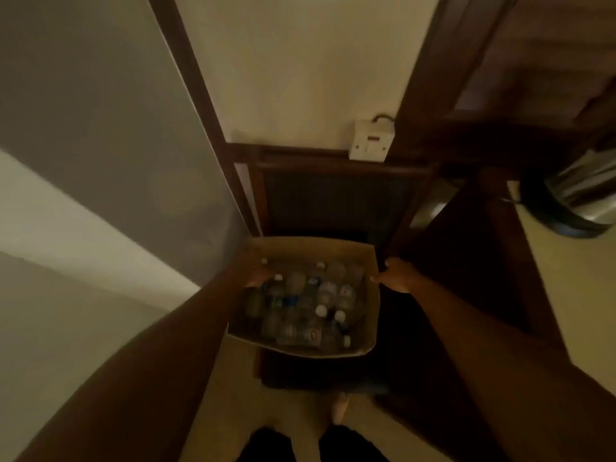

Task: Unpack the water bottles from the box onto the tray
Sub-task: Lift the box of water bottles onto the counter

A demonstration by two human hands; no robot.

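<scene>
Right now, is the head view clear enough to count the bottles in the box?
Head view: dim and warm-tinted, soft with blur; the water bottles in the box merge into a jumble, only pale caps stand out. Wide-angle bending at the edges. Counting is unreliable.

Single head-worn wide-angle view, looking steeply down and forward from standing height. Both forearms run in from the bottom corners toward frame centre, where the cardboard box sits at arm's length. Floor and the wearer's foot are at the bottom edge, wall and a socket up top. Heavy edge distortion, dim and soft. No second view to overlap.
</scene>
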